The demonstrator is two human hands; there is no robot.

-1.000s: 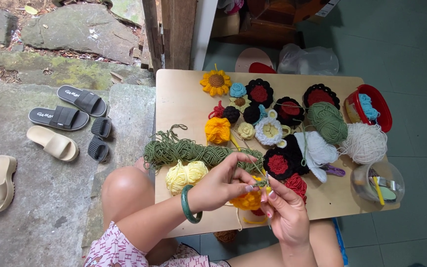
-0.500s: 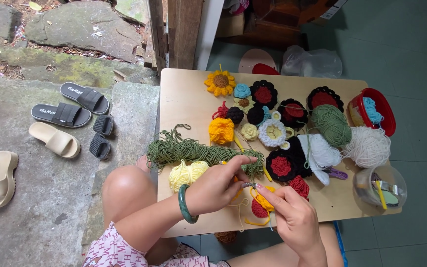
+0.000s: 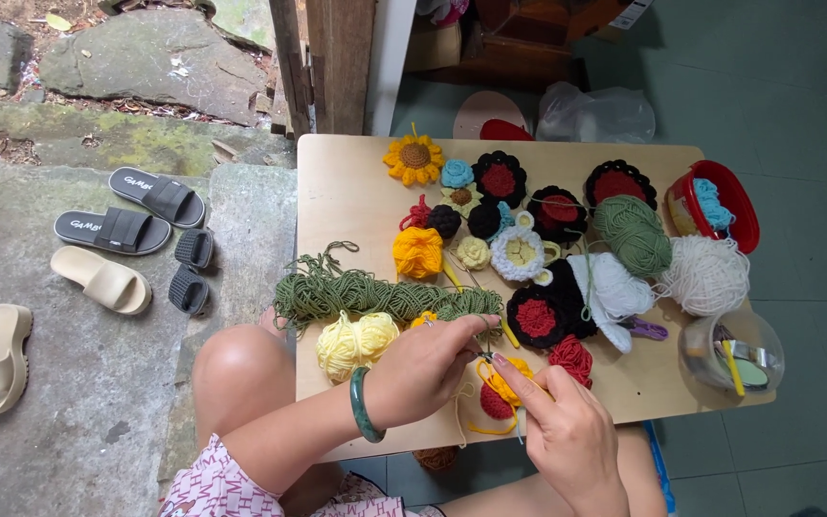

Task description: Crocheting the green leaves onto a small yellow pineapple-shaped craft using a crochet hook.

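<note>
While both hands meet over the near edge of the low wooden table point(image 3: 356, 191), the left hand point(image 3: 428, 369) curls palm-down, fingers pinched shut on a thin crochet hook point(image 3: 482, 350), wrist w/ a green bangle point(image 3: 364, 406) resting at the table's front. The right hand point(image 3: 562, 431) comes up from below, index finger extended, other fingers closed round an orange-and-red crochet piece point(image 3: 502, 391) w/ a loose loop of orange yarn; the piece lies at the table's front edge, just beside a red crochet bit.

Vs. half a sec. ago: hands have stayed in about the same spot; left fingers sit a touch higher, nearer the green yarn skein point(image 3: 375, 292); view slightly shifted.

Count: 2 hands; 1 sunflower point(image 3: 413, 159); approx. 5 black-and-red rounds; 1 pale yellow skein point(image 3: 354, 343); 1 green ball point(image 3: 632, 233); 1 white ball point(image 3: 706, 276); 1 red tub point(image 3: 734, 196); 1 clear tub point(image 3: 763, 335). On the stone floor at left: 2 black slides point(image 3: 122, 230), 2 beige slides point(image 3: 102, 280), 2 small black sandals point(image 3: 189, 287).
</note>
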